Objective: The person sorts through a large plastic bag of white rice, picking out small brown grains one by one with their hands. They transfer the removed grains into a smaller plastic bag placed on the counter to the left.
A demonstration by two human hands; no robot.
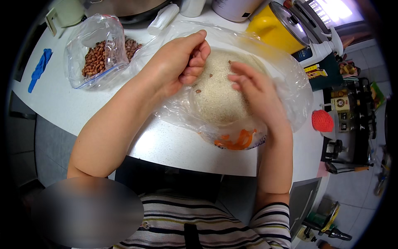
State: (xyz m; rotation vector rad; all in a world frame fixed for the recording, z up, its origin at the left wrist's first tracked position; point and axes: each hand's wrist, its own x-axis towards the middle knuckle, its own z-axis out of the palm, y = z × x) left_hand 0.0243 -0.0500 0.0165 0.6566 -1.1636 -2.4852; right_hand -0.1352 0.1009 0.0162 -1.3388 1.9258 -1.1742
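Observation:
A large clear plastic bag [289,96] lies spread on the white counter, with pale rice grains [217,105] inside it. A few brown beans [198,91] lie on the rice. Over the rice's upper left side, my left hand [189,59] is curled with its fingers folded in; whether something is inside it is hidden. My right hand [252,84], blurred, hovers over the rice's right side with its fingers partly bent, close to one bean [230,62]; its grip is unclear. At the left stands a clear zip bag [115,71] with many brown beans [94,59] in it.
A blue strip [39,70] lies far left on the white counter [155,140]. Along the back are a pale green mug [70,14], a large pot [124,9], a white roll [163,18] and a yellow pot [273,29]. A spray bottle [320,46] and red netting [322,120] are at the right.

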